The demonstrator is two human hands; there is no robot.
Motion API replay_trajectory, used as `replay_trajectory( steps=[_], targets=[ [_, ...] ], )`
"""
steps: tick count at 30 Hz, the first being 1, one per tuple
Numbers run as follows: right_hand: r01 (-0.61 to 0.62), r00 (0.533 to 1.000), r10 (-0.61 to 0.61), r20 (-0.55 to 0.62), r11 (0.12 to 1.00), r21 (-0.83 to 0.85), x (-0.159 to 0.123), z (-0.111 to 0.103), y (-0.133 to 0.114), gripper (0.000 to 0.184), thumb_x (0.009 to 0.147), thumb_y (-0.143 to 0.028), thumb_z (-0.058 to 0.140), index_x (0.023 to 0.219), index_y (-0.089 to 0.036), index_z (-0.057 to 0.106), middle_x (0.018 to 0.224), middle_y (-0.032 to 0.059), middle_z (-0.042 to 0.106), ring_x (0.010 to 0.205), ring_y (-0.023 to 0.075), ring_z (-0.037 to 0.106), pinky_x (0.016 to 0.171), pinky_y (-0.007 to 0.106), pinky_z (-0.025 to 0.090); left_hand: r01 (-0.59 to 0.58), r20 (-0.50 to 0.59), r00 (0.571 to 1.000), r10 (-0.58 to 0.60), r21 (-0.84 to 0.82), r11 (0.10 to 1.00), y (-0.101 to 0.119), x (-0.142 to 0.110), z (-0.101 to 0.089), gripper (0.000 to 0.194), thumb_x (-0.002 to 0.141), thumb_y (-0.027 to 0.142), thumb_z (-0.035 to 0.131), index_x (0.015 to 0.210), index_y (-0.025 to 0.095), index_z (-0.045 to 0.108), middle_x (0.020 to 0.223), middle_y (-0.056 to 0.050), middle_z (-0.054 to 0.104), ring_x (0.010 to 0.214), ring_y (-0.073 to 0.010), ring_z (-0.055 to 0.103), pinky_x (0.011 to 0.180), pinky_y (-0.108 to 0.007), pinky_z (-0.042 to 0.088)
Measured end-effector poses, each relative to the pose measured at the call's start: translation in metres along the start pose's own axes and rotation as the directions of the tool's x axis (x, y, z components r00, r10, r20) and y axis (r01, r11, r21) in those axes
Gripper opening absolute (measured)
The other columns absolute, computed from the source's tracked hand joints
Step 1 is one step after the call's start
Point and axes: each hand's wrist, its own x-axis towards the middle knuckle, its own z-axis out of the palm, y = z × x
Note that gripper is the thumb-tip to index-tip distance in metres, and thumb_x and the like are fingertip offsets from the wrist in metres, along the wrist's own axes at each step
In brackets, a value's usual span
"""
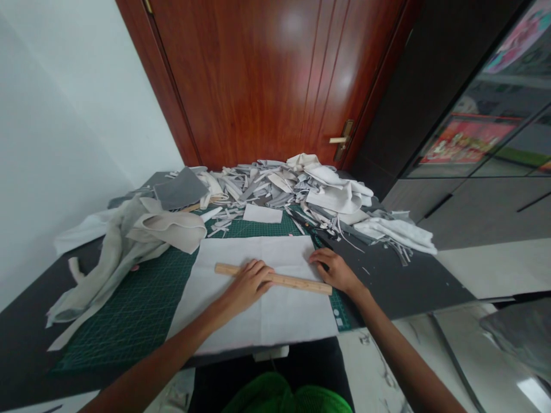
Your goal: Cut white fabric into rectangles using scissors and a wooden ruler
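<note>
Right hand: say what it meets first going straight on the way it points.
The right hand would likely meet the white fabric sheet first; its edge lies at the fingertips, perhaps already touching.

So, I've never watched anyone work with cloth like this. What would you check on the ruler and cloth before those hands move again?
Wooden ruler lying on the white fabric: ok, it rests flat across it.
Ruler lined up with the fabric's top edge: not ok, it runs at a slant.
Left hand on the ruler: ok, it rests across the middle.
Right hand on the ruler: cannot tell, it sits by the right end and contact is unclear.
Fabric flat on the green cutting mat: ok, only faint creases show.
Beige fabric apart from the white fabric: cannot tell, they lie very close at one corner.
</note>
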Motion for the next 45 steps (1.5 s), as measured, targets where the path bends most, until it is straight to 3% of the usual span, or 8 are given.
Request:
replay_trajectory(
  steps=[8,11,14,19,25,31,36,45],
  targets=[
    [0.119,0.985,-0.124,0.121,0.992,0.046,-0.004,-0.004,-0.016,0.029,0.105,-0.027,0.053,0.129,-0.023,0.069,0.133,0.0128,0.071,0.124,0.0273,0.063,0.109,0.050,0.049,-0.001,-0.063,0.998,0.001,0.001,1.000,-0.018,-0.033,-0.007,0.018,0.105,0.031,0.059,0.118,0.021,0.064,0.111,-0.006,0.064,0.109,-0.0247,0.055,0.098,-0.040,0.045],
    [0.177,0.952,-0.183,0.246,0.983,0.047,0.000,0.000,-0.031,0.044,0.102,-0.039,0.063,0.142,-0.023,0.062,0.143,0.0144,0.064,0.133,0.0304,0.056,0.113,0.052,0.045,0.020,-0.088,0.996,-0.020,0.008,1.000,-0.028,-0.046,-0.014,0.018,0.105,0.032,0.057,0.117,0.022,0.065,0.111,-0.005,0.065,0.108,-0.0244,0.056,0.097,-0.040,0.046],
    [0.228,0.930,-0.230,0.287,0.973,0.041,0.006,0.008,-0.039,0.048,0.098,-0.045,0.068,0.140,-0.020,0.063,0.138,0.0158,0.064,0.130,0.0308,0.055,0.111,0.050,0.045,0.077,-0.122,0.990,-0.077,-0.004,0.997,-0.034,-0.054,-0.020,0.018,0.104,0.033,0.058,0.118,0.022,0.064,0.111,-0.005,0.064,0.109,-0.0250,0.056,0.098,-0.040,0.047],
    [0.236,0.939,-0.219,0.264,0.971,-0.037,0.017,0.019,-0.026,0.030,0.102,-0.038,0.064,0.124,-0.020,0.071,0.115,0.0123,0.069,0.112,0.0276,0.061,0.100,0.044,0.049,0.100,-0.133,0.986,-0.105,-0.042,0.994,-0.030,-0.048,-0.024,0.020,0.103,0.027,0.057,0.122,0.021,0.062,0.117,-0.007,0.062,0.116,-0.0250,0.055,0.105,-0.041,0.048],
    [0.184,0.973,-0.157,0.169,0.970,-0.160,0.019,0.019,-0.008,0.028,0.102,-0.034,0.064,0.125,-0.019,0.071,0.116,0.0116,0.070,0.107,0.0271,0.062,0.096,0.044,0.047,0.035,-0.089,0.995,-0.036,-0.020,0.999,-0.031,-0.036,-0.024,0.028,0.106,0.023,0.049,0.127,0.021,0.066,0.118,-0.007,0.065,0.116,-0.0238,0.058,0.106,-0.041,0.048],
    [0.135,0.986,-0.119,0.119,0.982,-0.135,0.020,0.020,-0.006,0.021,0.101,-0.032,0.066,0.116,-0.020,0.073,0.112,0.0097,0.070,0.103,0.0258,0.063,0.088,0.041,0.046,0.028,-0.156,0.988,-0.016,0.076,0.997,-0.041,-0.043,-0.025,0.031,0.106,0.030,0.051,0.126,0.023,0.073,0.126,-0.009,0.068,0.123,-0.0265,0.060,0.112,-0.049,0.046],
    [0.130,0.987,-0.117,0.109,0.985,-0.116,0.019,0.022,-0.002,0.021,0.101,-0.033,0.066,0.117,-0.022,0.073,0.112,0.0095,0.070,0.102,0.0260,0.063,0.087,0.041,0.046,-0.042,-0.115,0.992,0.044,0.019,0.999,-0.060,-0.046,-0.024,0.036,0.107,0.031,0.050,0.134,0.025,0.071,0.143,-0.010,0.065,0.141,-0.0269,0.054,0.120,-0.050,0.044],
    [0.130,0.985,-0.125,0.118,0.991,-0.034,0.022,0.018,-0.006,0.020,0.102,-0.036,0.063,0.111,-0.021,0.073,0.107,0.0098,0.070,0.100,0.0253,0.064,0.090,0.042,0.050,-0.044,-0.117,0.992,0.040,-0.032,0.999,-0.066,-0.042,-0.020,0.034,0.105,0.029,0.054,0.132,0.027,0.073,0.139,-0.009,0.070,0.139,-0.0253,0.059,0.124,-0.051,0.040]
  ],
)
